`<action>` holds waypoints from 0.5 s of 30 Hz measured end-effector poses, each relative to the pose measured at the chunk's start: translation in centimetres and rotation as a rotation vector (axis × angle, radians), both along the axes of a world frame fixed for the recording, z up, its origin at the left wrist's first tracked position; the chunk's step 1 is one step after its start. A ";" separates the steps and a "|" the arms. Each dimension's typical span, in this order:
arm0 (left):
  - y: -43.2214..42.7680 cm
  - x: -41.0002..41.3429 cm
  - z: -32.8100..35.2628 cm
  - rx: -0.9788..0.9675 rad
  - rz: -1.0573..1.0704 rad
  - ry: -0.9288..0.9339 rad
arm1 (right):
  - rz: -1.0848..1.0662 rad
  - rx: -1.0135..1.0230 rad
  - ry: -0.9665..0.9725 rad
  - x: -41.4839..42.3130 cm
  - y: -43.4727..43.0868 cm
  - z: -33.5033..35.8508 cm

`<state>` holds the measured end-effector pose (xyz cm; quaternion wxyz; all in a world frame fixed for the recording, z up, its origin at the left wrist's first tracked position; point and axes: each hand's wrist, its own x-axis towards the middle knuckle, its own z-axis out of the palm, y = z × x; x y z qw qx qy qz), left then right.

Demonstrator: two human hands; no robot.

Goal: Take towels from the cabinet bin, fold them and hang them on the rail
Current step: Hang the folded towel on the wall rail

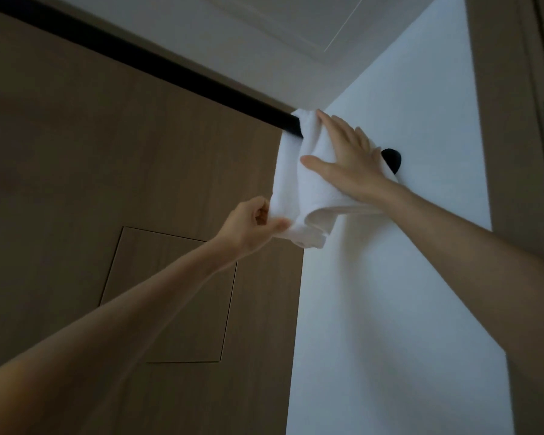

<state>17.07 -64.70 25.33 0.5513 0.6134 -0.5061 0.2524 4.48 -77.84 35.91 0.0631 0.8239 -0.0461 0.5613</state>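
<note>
Hanging lengthwise down from the black rail (pixel 139 61), the white towel (pixel 296 171) droops beside the wall. Left hand (pixel 252 224) pinches its lower corner; right hand (pixel 346 155) presses it flat-fingered.

towel (pixel 296 186): white soft cloth, matt. rail (pixel 157 69): black, matt, material unclear. wall panel (pixel 107 171): brown wood-look, smooth matt. side wall (pixel 405 277): white, smooth, matt.

No text, label, brand, number or sign can be read anywhere in the view.
</note>
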 end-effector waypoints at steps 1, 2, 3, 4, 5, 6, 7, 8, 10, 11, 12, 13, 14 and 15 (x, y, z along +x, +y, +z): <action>0.3 -0.2 0.0 0.010 0.007 -0.004 | 0.027 0.029 0.007 0.0 0.3 -0.2; 0.6 -0.6 0.2 0.030 0.010 -0.009 | 0.049 0.051 0.012 0.1 0.5 -0.5; 0.8 -1.2 0.5 0.061 0.013 -0.013 | 0.056 0.059 0.013 0.2 0.7 -0.7; 1.0 -1.8 1.0 0.096 0.011 -0.014 | 0.050 0.057 0.018 0.1 0.8 -1.0; 1.2 -2.4 1.5 0.138 0.007 -0.005 | 0.037 0.049 0.024 -0.1 0.8 -1.2; 1.5 -2.9 1.9 0.178 -0.011 0.012 | 0.030 0.038 0.031 -0.4 0.7 -1.5; 1.8 -3.2 2.3 0.212 -0.040 0.041 | 0.043 0.026 0.038 -0.9 0.5 -1.9; 2.1 -3.5 2.5 0.231 -0.088 0.076 | 0.078 0.016 0.044 -1.5 0.3 -2.4; 2.6 -4.1 2.7 0.170 -0.217 0.130 | 0.170 0.016 0.054 -2.8 -0.3 -3.8; 2.6 -4.4 2.7 0.093 -0.268 0.149 | 0.201 0.023 0.062 -3.5 -0.6 -4.7; 2.5 -4.7 2.6 0.012 -0.294 0.156 | 0.216 0.031 0.077 -4.1 -1.1 -5.5; 2.3 -4.8 2.5 -0.039 -0.306 0.142 | 0.213 0.033 0.108 -4.7 -1.5 -6.2; 2.2 -5.0 2.4 -0.046 -0.301 0.106 | 0.195 0.020 0.143 -5.3 -1.8 -6.8; 2.0 -5.1 2.3 -0.013 -0.282 0.068 | 0.159 -0.016 0.162 -5.9 -2.2 -7.3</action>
